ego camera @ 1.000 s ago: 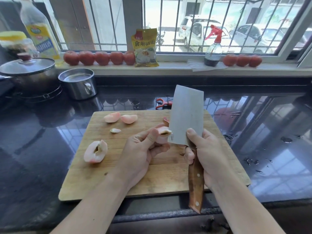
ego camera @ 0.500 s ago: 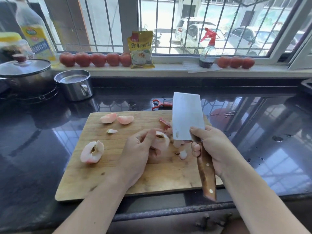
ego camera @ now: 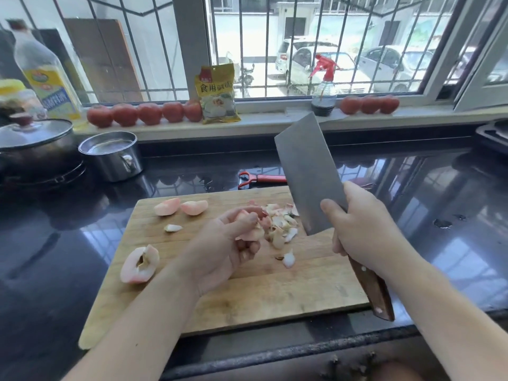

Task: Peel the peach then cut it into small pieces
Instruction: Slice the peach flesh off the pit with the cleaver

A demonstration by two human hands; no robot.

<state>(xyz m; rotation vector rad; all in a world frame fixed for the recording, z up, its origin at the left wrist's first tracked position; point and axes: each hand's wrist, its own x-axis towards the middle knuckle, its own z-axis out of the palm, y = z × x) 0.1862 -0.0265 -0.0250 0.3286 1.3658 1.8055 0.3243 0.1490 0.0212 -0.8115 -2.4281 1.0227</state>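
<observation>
Partly hidden peach piece point(ego camera: 248, 232) in left hand point(ego camera: 228, 243), peeler point(ego camera: 261, 178) behind cleaver point(ego camera: 310, 174)

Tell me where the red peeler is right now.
In the head view, the red peeler lies on the dark countertop just behind the cutting board's far edge, partly hidden by the cleaver.

One view only: wide-angle cam worn on the head, aimed fwd and down. The counter point(ego camera: 439, 215) is seen from above at close range, with the cutting board point(ego camera: 247, 284) centred in the lower half and both forearms entering from the bottom edge. The left hand point(ego camera: 225, 248) and right hand point(ego camera: 360, 229) are caught near mid-frame. The barred window point(ego camera: 302, 50) fills the top; straight lines are bent toward the edges.
</observation>
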